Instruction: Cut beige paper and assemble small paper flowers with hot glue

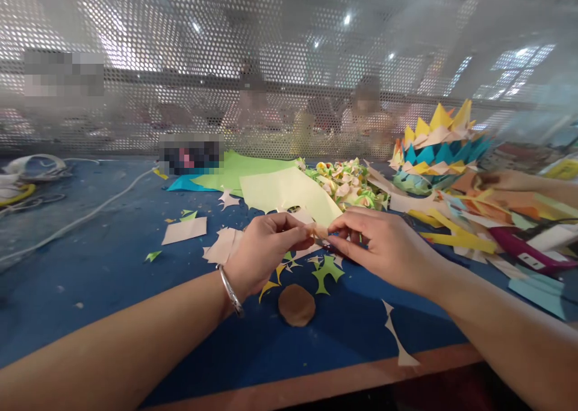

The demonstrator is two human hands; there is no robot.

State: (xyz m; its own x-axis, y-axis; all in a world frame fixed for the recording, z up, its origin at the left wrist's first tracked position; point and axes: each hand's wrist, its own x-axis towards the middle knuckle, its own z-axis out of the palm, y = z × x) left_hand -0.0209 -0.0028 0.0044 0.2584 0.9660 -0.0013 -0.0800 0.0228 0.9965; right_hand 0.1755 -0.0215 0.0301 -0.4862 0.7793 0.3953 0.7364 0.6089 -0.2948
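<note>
Both hands meet above the middle of the blue table. My left hand (pixel 271 242), with a silver bangle at the wrist, pinches one end of a small pale paper piece (pixel 318 230). The thumb and fingers of my right hand (pixel 374 236) close on its other end. Its exact shape is partly hidden by the fingertips. Below the hands lies a round brown disc (pixel 297 305). Green paper offcuts (pixel 328 272) and yellow ones (pixel 270 287) are scattered under the fingers. A cream paper sheet (pixel 289 188) lies just behind the hands.
A heap of small curled paper pieces (pixel 347 182) sits behind. A layered yellow and blue paper construction (pixel 440 146) stands back right. Another person's hand (pixel 492 180) is among paper strips (pixel 465 236) at right. A white cable (pixel 81 221) crosses the left; a perforated screen (pixel 203 56) borders the back.
</note>
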